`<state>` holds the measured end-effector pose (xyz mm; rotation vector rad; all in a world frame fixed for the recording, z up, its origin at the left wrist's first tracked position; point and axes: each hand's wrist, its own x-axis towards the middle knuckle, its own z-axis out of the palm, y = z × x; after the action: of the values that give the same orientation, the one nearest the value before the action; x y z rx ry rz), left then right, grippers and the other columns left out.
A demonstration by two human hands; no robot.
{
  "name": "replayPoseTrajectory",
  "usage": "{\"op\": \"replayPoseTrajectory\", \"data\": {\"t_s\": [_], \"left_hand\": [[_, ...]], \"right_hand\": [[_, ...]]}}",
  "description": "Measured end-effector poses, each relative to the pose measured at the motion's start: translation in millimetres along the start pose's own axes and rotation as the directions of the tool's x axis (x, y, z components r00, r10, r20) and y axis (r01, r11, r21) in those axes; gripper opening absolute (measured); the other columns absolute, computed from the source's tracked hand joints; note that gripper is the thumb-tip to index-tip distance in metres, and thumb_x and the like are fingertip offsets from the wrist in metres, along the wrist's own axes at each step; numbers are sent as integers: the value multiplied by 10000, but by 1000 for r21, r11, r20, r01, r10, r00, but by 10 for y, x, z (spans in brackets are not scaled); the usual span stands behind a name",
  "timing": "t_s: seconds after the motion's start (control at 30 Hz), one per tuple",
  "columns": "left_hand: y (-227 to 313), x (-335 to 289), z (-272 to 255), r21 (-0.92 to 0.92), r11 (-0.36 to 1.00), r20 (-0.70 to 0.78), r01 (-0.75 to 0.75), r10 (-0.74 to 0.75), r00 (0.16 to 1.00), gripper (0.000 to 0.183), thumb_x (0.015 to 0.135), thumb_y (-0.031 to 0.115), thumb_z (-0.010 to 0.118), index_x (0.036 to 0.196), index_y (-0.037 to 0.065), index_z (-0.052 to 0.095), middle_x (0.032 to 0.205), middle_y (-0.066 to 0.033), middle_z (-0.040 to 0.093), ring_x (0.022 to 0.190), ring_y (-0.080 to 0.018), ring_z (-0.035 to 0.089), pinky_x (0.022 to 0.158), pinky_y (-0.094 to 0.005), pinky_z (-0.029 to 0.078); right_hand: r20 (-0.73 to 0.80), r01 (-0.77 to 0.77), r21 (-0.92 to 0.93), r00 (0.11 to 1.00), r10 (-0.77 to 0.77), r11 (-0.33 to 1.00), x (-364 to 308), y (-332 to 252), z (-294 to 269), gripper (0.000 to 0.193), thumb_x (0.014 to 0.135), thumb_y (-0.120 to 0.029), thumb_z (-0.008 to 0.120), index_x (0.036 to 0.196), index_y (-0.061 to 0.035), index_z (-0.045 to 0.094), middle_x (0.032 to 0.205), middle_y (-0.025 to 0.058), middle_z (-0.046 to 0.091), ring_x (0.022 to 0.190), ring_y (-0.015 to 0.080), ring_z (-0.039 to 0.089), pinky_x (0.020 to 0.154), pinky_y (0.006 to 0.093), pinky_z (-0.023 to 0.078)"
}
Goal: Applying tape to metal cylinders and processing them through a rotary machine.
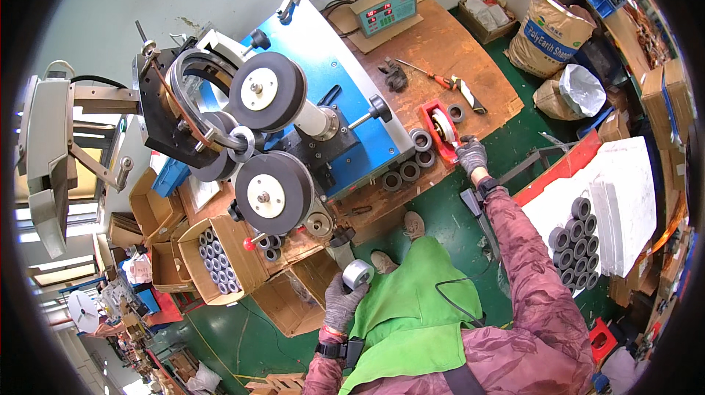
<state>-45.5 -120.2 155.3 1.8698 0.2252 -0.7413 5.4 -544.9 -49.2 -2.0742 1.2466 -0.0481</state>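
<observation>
My gloved left hand (pixel 344 299) is closed around a silvery ring core (pixel 358 274), in front of the green apron. My gloved right hand (pixel 472 155) reaches out to the bench's front edge, at the near end of a red tape dispenser (pixel 433 114) with a pale tape roll (pixel 443 126) in it. Its fingers are drawn together there; what they pinch is too small to make out. Beside the dispenser, several dark ring cores (pixel 409 170) stand along the bench edge, and one more ring (pixel 455 113) lies at its right.
A winding machine with large black rollers (pixel 268 193) and a blue base plate (pixel 323 57) fills the left of the wooden bench (pixel 485 64). A screwdriver (pixel 433 78) and a utility knife (pixel 470 95) lie behind the dispenser. Boxed rings (pixel 218 263) stand lower left; stacked rings (pixel 576 248) sit right.
</observation>
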Motion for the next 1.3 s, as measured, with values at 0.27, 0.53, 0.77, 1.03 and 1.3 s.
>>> {"op": "replayPoseTrajectory", "data": {"t_s": [0.27,0.53,0.77,1.03,1.3], "left_hand": [[93,98,158,107,994,55,-17,11,998,427,692,188,725,1020,-26,557,821,-88,620,727,-127,565,660,-271,467],[189,145,260,149,987,144,-59,37,989,439,701,173,718,1060,-17,552,874,-97,626,773,-133,572,695,-273,470],[89,42,147,218,976,79,22,-40,996,440,693,172,710,1058,-18,554,884,-95,630,775,-129,575,714,-279,474],[268,141,213,330,881,132,-339,312,941,384,659,84,657,1025,50,548,975,-128,575,882,-253,587,748,-320,480],[394,89,150,459,707,176,-538,521,835,379,623,41,630,996,62,560,1018,-105,552,893,-278,576,721,-324,482]], "right_hand": [[179,-94,207,982,57,974,-217,446,41,495,740,-171,684,1124,27,444,759,108,618,625,147,594,555,269,473],[117,-96,231,991,70,968,109,903,263,622,738,-225,680,1219,32,380,864,152,620,734,195,602,678,300,474],[159,22,82,987,-34,996,-307,373,12,549,677,-107,670,1180,-64,455,919,136,630,789,251,613,732,339,470],[639,-338,-26,718,275,941,-578,995,285,613,621,-305,789,1087,14,551,928,115,624,724,166,592,668,295,490],[828,335,504,76,-556,796,-2008,-1574,-773,498,713,-155,687,1127,-2,455,735,82,604,651,150,581,598,296,471]]}}
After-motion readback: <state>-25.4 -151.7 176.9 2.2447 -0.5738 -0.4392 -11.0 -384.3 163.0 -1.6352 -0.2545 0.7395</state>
